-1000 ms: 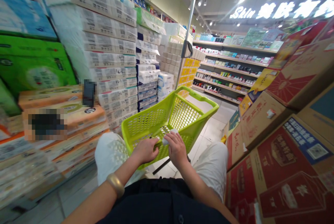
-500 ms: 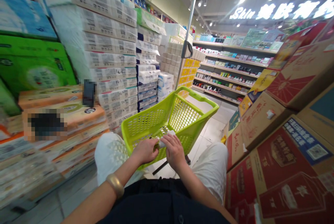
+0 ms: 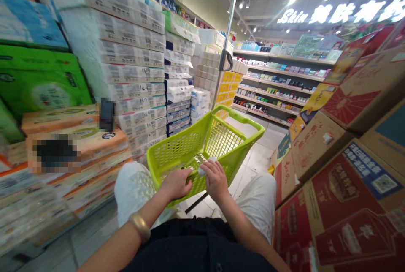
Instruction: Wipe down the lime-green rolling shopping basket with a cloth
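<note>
Packs point(image 3: 104, 143): plastic-wrapped, blurred, cut off at left. Left hand point(image 3: 175, 184): closed round near edge of basket point(image 3: 177, 147), fingertips hidden. Basket: green perforated plastic, ahead of hands. Wad point(image 3: 201, 172): white, mostly hidden by right hand point(image 3: 217, 180), curled, holding it against basket. Cartons point(image 3: 348, 191): cardboard, cut off.

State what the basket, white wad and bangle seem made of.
Basket: likely plastic, semi-gloss, with molded lattice walls. White wad under the right hand: matte, soft-looking tissue or cloth; unclear which. Bangle: probably metal, satin gold-toned, showing a soft highlight.
</note>
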`<state>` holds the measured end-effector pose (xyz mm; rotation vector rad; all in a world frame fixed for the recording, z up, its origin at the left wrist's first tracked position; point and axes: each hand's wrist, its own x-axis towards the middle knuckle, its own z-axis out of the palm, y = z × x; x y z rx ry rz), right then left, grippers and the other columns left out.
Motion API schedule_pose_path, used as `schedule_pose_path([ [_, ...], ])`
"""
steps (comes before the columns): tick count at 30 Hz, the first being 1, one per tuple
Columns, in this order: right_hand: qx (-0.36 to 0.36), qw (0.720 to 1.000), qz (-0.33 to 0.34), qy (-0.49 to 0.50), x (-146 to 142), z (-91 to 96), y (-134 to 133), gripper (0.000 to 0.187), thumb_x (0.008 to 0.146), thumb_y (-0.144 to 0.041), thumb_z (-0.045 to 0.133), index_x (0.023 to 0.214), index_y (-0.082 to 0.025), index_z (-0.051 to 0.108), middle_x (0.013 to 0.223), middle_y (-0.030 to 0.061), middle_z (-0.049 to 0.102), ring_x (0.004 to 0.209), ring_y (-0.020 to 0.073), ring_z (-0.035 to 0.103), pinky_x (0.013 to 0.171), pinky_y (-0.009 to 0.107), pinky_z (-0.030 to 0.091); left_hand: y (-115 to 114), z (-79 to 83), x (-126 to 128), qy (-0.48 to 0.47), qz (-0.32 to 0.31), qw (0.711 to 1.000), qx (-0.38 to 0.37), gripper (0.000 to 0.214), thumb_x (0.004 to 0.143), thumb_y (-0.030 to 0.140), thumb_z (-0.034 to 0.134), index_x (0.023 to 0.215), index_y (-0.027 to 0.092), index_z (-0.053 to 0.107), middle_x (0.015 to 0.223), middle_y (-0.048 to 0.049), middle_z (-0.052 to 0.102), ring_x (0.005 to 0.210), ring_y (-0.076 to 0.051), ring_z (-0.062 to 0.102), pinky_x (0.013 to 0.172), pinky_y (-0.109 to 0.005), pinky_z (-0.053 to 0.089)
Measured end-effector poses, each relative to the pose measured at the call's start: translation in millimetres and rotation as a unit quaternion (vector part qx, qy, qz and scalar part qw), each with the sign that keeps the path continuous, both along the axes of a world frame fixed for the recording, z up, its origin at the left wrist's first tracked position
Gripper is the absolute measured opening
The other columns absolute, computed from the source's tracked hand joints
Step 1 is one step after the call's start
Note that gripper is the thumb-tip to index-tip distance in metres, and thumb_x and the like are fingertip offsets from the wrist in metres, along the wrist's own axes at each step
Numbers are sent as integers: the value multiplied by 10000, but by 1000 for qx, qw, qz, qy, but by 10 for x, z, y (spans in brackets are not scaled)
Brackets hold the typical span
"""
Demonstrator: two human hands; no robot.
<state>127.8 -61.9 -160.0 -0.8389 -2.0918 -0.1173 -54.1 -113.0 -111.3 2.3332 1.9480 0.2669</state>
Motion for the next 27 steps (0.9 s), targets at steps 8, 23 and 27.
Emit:
schedule_pose_path([
  [8,-20,994,-84,67,301,99,313,441,800,-16,396,1092,-205,667,1153,68,661,1232,210,500,1122,445,308,-1,16,10,-4,3,1000,-3,271,816,288,458,1022,217,620,900,-82,703,863,-255,663,742,-344,485],
  [23,-7,993,-64,99,358,4,327,467,780,-9,398,1108,-205,667,1202,71,655,1260,209,497,1088,464,368,-23,58,23,-2,4,1000,-3,258,815,289,453,1006,218,611,905,-83,706,868,-252,664,738,-341,481],
  [27,1,996,-39,84,62,-89,92,488,775,-7,393,1139,-205,652,1213,66,648,1284,206,470,1100,445,356,-11,32,9,-9,1,1000,-1,244,817,289,462,996,217,613,902,-83,702,873,-254,664,755,-346,484],
])
